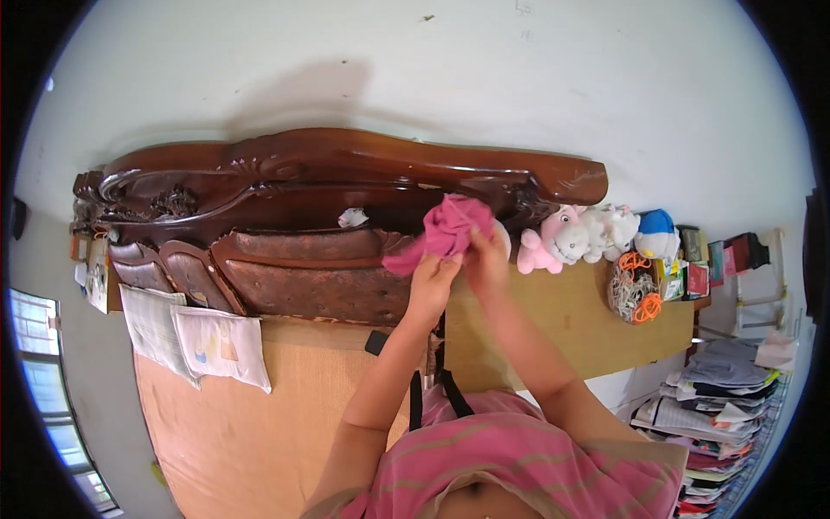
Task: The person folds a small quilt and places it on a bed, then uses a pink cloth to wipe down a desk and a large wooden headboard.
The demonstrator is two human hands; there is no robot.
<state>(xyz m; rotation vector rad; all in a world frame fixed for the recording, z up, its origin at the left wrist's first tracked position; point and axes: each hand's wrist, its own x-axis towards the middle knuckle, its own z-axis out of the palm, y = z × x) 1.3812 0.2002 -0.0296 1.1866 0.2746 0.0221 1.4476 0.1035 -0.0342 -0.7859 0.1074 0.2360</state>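
Both of my hands hold a crumpled pink cloth (452, 224) in the air in front of the bed's headboard. My left hand (436, 276) pinches its lower edge, with a loose end hanging out to the left. My right hand (487, 256) grips the right side of the cloth and looks slightly blurred. Behind the cloth stands the dark carved wooden headboard (324, 152), its worn brown padded panels (305, 282) below. A small white crumpled item (353, 217) rests on the headboard's ledge.
On the right, a wooden tabletop (538, 324) carries a pink plush toy (541, 250), other plush toys and a basket of cords (630, 292). Folded clothes (720, 396) are stacked beyond. Two pillows (224, 344) and a dark phone-like object (376, 342) lie on the bed mat (259, 441).
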